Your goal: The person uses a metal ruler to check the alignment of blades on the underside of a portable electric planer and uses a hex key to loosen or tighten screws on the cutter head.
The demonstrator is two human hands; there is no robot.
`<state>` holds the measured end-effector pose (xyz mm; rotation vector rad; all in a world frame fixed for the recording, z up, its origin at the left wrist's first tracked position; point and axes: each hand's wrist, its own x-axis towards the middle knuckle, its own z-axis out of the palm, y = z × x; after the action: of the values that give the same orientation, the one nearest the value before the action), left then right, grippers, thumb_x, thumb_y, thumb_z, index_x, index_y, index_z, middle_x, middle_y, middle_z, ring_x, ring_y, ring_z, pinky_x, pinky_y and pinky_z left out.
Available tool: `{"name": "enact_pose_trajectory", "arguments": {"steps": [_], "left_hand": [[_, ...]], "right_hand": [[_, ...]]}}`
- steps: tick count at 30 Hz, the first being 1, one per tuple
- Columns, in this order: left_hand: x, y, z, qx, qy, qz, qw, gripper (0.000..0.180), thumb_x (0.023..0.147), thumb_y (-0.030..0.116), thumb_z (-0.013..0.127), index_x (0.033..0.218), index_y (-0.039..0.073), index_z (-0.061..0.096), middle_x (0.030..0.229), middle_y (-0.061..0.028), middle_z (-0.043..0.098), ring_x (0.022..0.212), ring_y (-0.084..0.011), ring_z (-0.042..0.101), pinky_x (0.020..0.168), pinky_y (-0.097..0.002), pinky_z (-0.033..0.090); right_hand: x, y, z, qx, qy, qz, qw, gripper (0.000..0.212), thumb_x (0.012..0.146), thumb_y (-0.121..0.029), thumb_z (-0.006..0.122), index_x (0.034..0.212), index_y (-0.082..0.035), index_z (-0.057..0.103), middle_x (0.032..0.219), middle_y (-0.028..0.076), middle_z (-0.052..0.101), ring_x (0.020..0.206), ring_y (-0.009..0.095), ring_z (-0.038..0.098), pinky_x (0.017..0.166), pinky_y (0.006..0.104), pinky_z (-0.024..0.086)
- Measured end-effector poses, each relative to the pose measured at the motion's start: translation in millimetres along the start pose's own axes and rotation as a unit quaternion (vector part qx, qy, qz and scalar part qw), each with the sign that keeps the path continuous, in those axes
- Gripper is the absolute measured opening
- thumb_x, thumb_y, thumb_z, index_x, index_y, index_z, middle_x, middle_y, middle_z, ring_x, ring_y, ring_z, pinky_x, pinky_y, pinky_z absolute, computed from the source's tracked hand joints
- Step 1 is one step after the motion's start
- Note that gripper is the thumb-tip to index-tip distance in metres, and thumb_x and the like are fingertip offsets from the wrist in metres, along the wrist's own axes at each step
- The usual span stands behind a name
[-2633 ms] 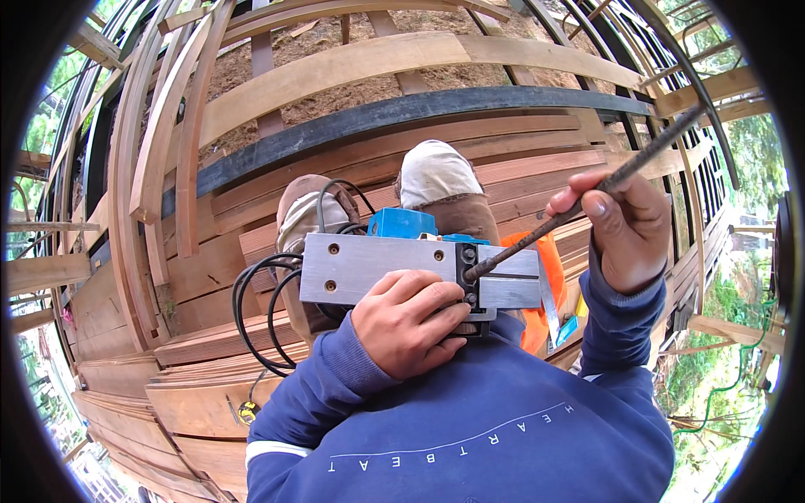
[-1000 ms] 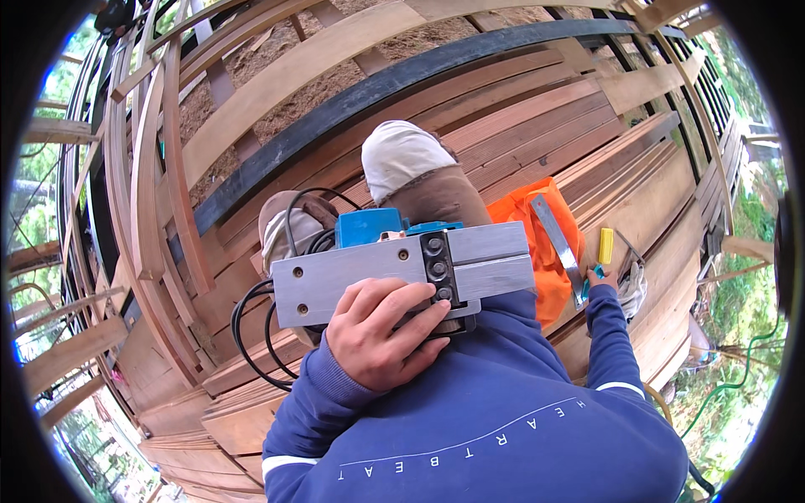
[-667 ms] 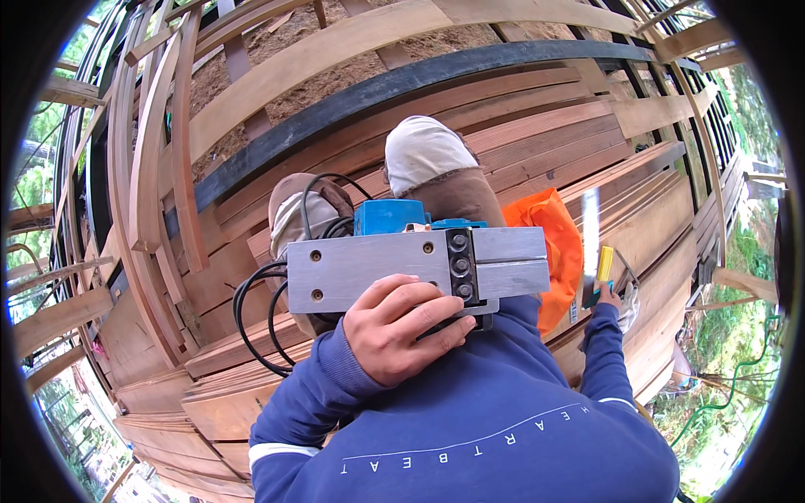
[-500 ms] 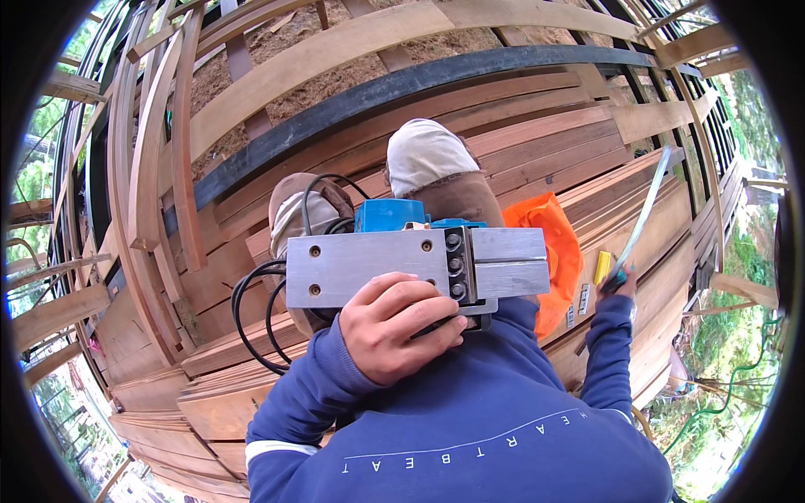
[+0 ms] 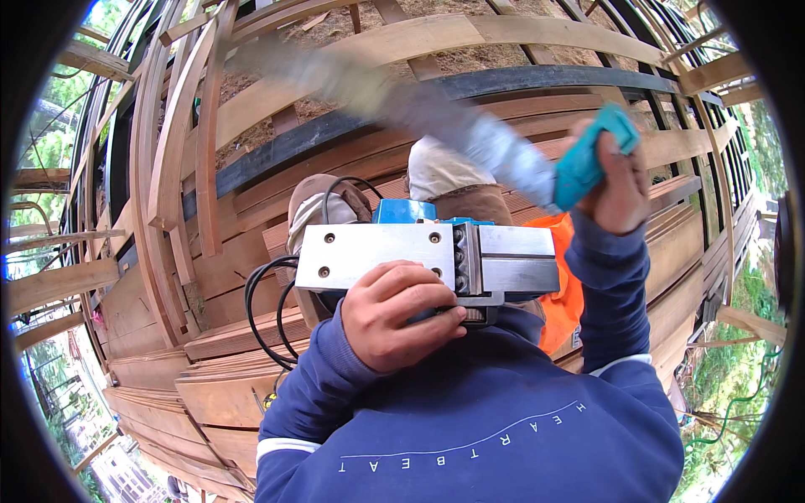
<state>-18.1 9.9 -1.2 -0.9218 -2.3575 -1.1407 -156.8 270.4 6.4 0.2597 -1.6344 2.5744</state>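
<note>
An electric planer [image 5: 377,247] rests upside down across my lap, its flat metal sole, cutter gap and bolts facing up and some blue housing showing behind. My left hand [image 5: 401,317] is closed over the planer's near edge, with part of the grip hidden beneath it. Up at the right, my right hand [image 5: 619,193] is wrapped round the teal handle of a hand saw [image 5: 513,159]. The saw's blade reaches up and to the left, over my knee and beyond the planer; motion smears its far end.
A black cable [image 5: 254,306] loops left of the planer. Orange cloth [image 5: 563,314] lies by my right thigh. Stacked planks [image 5: 226,402] lie around me. Upright timbers [image 5: 210,142] stand at the left, with a dark beam [image 5: 352,117] and pale boards ahead.
My right hand has lifted the saw from low on the right, up and inward, and the blade now swings across to the left. My left hand stays on the planer.
</note>
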Motion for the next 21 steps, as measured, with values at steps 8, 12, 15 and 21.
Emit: {"name": "enact_pose_trajectory", "arguments": {"steps": [8,12,15,21], "left_hand": [[3,-9,-4,-0.023,-0.008,-0.011,1.0,0.03,0.066,0.017,0.09,0.093,0.015,0.078,0.097,-0.0009,0.07,0.09,-0.0216,0.067,0.076,-0.0368,0.059],[4,-12,-5,-0.026,-0.008,-0.033,0.999,0.029,0.067,0.019,0.091,0.092,0.016,0.078,0.096,0.0001,0.07,0.089,-0.0212,0.067,0.076,-0.0363,0.059],[4,-12,-5,-0.03,-0.006,-0.035,0.999,0.028,0.067,0.019,0.09,0.092,0.016,0.078,0.096,0.0,0.07,0.088,-0.0212,0.067,0.076,-0.0363,0.059],[3,-15,-3,-0.038,-0.006,-0.031,0.999,0.028,0.068,0.018,0.09,0.093,0.016,0.077,0.095,-0.0001,0.07,0.086,-0.0207,0.067,0.076,-0.0364,0.06]], "right_hand": [[16,32,47,-0.144,-0.199,0.114,0.963,0.015,0.104,-0.018,0.067,0.111,-0.005,0.064,0.093,-0.002,0.066,0.085,0.005,0.058,0.076,0.0226,0.05],[19,40,45,-0.157,-0.22,0.147,0.952,0.018,0.102,-0.019,0.069,0.111,-0.004,0.065,0.096,0.0,0.068,0.088,0.007,0.061,0.08,0.0252,0.053],[19,44,45,-0.152,-0.217,0.163,0.95,0.019,0.101,-0.019,0.071,0.111,-0.004,0.065,0.097,0.001,0.069,0.09,0.007,0.062,0.082,0.0257,0.053],[20,51,46,-0.156,-0.224,0.169,0.947,0.02,0.1,-0.018,0.072,0.111,-0.004,0.065,0.097,0.002,0.07,0.09,0.008,0.063,0.082,0.0264,0.054]]}}
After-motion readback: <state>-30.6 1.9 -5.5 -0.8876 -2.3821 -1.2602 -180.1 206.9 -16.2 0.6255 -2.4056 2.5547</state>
